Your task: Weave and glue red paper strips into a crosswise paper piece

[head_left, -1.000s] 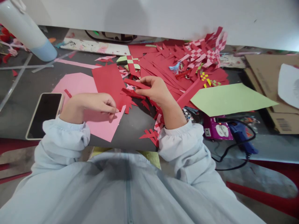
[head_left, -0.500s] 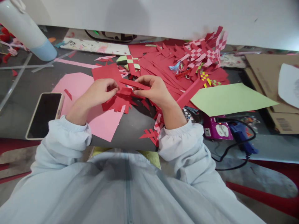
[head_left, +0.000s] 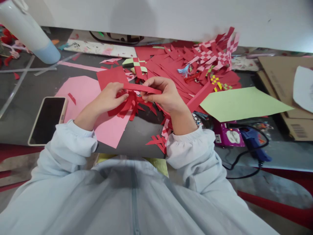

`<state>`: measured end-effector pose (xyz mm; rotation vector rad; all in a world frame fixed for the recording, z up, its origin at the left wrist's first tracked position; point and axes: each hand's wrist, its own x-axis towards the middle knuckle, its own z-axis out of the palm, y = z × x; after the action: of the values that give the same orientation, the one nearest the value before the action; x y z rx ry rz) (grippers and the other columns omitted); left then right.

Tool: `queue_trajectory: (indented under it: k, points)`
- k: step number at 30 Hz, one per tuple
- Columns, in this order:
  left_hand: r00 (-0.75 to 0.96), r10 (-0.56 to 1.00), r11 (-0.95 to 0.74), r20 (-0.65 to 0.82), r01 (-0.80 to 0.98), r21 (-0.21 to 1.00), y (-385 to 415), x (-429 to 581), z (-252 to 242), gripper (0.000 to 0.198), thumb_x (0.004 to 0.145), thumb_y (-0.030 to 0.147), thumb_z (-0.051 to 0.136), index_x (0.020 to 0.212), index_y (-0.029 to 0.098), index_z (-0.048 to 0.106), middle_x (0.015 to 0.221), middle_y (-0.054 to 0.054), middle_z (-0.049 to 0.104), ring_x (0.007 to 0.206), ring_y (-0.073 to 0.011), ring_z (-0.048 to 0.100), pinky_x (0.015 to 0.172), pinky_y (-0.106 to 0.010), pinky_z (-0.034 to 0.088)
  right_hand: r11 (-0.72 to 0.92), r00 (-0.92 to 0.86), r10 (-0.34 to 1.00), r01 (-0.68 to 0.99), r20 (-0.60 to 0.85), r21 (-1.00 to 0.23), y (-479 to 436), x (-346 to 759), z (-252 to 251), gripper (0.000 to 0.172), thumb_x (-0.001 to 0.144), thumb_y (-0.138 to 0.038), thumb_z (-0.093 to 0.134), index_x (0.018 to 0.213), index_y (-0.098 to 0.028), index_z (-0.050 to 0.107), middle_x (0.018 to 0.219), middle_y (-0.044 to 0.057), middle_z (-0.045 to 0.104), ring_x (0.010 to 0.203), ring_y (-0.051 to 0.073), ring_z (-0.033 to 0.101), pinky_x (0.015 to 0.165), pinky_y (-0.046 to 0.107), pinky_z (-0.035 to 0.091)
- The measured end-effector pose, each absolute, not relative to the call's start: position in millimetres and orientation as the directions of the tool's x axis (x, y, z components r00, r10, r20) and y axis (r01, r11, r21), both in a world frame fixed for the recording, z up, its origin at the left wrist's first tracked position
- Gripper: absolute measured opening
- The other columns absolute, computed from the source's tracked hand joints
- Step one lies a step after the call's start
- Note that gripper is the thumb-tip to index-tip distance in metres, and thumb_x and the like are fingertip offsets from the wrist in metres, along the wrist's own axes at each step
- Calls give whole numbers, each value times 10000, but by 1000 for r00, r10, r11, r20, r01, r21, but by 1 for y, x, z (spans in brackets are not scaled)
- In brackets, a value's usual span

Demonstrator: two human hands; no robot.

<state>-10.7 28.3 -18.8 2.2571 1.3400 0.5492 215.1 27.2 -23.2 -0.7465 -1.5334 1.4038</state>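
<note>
My right hand (head_left: pixel 170 94) grasps a narrow, straight-edged red paper strip (head_left: pixel 137 87), smooth and matte, stretched between my hands. Its long axis runs crosswise, dipping slightly rightward. My left hand (head_left: pixel 110 96) curls at its left end; whether it grips, I cannot tell.

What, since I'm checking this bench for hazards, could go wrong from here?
The thin red strip, held by the right hand with its far end at the left hand, might crease or tear if pulled.
The phone lies near the table's front edge, beside the left sleeve; a nudge could knock it off.
The dark cord loops near the right sleeve and might snag.
</note>
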Motion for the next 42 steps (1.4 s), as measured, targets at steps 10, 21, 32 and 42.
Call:
queue_trajectory:
  k: [10, 21, 32, 42]
  points:
    - [408, 899, -438, 161, 817, 374, 31, -19, -21, 385, 963, 349, 493, 1215, 113, 664, 1247, -158, 700, 1199, -323, 602, 1070, -488, 452, 193, -144, 975, 164, 170, -968, 43, 219, -36, 217, 612, -163, 771, 815, -198, 703, 804, 2, 726, 796, 188, 696, 842, 393, 581]
    - [462, 853, -488, 244, 871, 55, 4, -9, 7, 455, 978, 164, 459, 1431, 144, 486, 1524, -136, 514, 1494, -315, 364, 1224, -546, 306, 263, -42, 965, 241, 260, -934, 38, 218, -28, 157, 650, -164, 771, 796, -208, 732, 815, 3, 740, 812, 200, 688, 865, 418, 559]
    - [338, 917, -366, 213, 925, 104, -70, -3, -9, 338, 996, 237, 447, 1228, 122, 665, 1231, -174, 699, 1233, -341, 620, 1052, -496, 492, 303, -152, 951, 277, 270, -912, 38, 220, -30, 151, 680, -176, 789, 811, -196, 717, 844, 29, 720, 878, 214, 671, 899, 419, 536]
    - [224, 925, -322, 307, 890, 322, -80, -6, -48, 281, 1007, 277, 442, 1080, 193, 700, 1042, -99, 758, 982, -255, 665, 910, -425, 528, 231, -234, 955, 212, 180, -950, 31, 218, -25, 520, 762, -738, 703, 803, -219, 715, 739, 10, 684, 762, 163, 684, 701, 323, 542]
